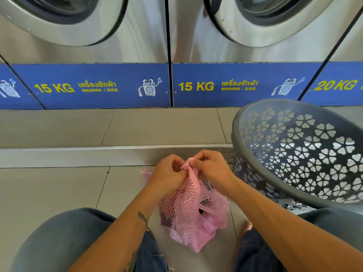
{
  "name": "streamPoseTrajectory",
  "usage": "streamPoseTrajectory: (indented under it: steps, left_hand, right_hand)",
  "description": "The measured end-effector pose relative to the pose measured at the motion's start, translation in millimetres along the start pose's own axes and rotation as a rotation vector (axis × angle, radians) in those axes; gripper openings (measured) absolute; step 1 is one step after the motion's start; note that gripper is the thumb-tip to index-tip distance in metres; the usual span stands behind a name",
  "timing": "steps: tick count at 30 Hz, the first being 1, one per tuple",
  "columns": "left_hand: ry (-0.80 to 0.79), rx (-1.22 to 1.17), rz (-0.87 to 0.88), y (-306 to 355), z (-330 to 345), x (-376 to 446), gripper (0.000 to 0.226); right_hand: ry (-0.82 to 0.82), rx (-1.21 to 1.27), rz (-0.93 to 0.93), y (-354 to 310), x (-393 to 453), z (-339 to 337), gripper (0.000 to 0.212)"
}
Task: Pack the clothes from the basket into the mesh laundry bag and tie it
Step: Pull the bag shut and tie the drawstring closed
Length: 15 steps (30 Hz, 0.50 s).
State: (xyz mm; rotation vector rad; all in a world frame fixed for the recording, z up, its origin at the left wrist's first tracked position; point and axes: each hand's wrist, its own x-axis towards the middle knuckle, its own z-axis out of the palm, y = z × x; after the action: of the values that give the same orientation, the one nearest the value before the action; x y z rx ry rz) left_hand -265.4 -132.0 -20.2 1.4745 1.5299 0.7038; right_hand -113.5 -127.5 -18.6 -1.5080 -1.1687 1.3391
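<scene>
1. Pinching the gathered top of the pink mesh bag (191,205), the left hand (169,174) and the right hand (211,166) meet just above it; fingers of both are curled round the bunched pink cord (189,163).
2. The bag sits on the tiled floor (59,189) between the person's knees; dark clothes (206,202) show through its mesh.
3. The grey basket (294,154) stands just right of the bag, tilted toward the person; no clothes show in the part of it in view.
4. Beyond the bag, past a low step, stand steel washers (137,46) with blue panels marked 15 KG.
</scene>
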Motion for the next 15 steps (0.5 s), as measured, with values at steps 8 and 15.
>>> streamPoseTrajectory:
  steps: [8,15]
  left_hand:
    - [0.097,0.018,0.053,0.9,-10.7,4.7,0.013]
    - [0.080,-0.041,0.060,-1.4,-11.2,6.9,0.004]
  right_hand:
    - [-0.118,-0.434,-0.115,5.4,0.3,-6.8,0.011]
    - [0.005,-0.392,-0.350,-7.9,-6.8,5.4,0.016]
